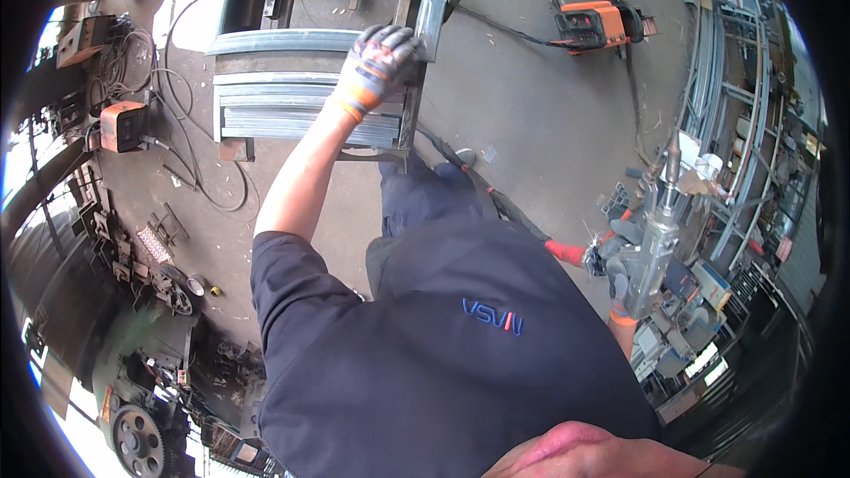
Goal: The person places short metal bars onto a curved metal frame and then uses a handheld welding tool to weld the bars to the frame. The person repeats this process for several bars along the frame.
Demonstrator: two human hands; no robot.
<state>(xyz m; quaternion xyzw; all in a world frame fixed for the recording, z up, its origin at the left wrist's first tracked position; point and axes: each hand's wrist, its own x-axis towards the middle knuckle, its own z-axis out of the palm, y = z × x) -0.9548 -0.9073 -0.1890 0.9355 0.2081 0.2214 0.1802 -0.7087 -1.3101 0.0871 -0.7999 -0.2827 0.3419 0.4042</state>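
My left hand (381, 66), in a grey and orange work glove, lies at the right side of a galvanized metal frame (288, 41). Its fingers curl over the bar near the corner where a crosspiece meets the side rail (435, 4). Several parallel metal strips (301, 115) lie across the frame's near end, below my left wrist. Off to the right, my right hand (622, 274) is gloved too and closed around a grey metal gun-shaped tool (653, 257). The tool's tapered nozzle points up and away from me. Part of its grip is hidden by the fingers.
An orange and black machine (591, 25) with cables stands on the floor at the far right. Another orange box (123, 127) sits on the left, among looped cables (190, 97). A rack of long metal profiles (708, 62) lines the right side. A red-sleeved cable (564, 252) runs near my right hand.
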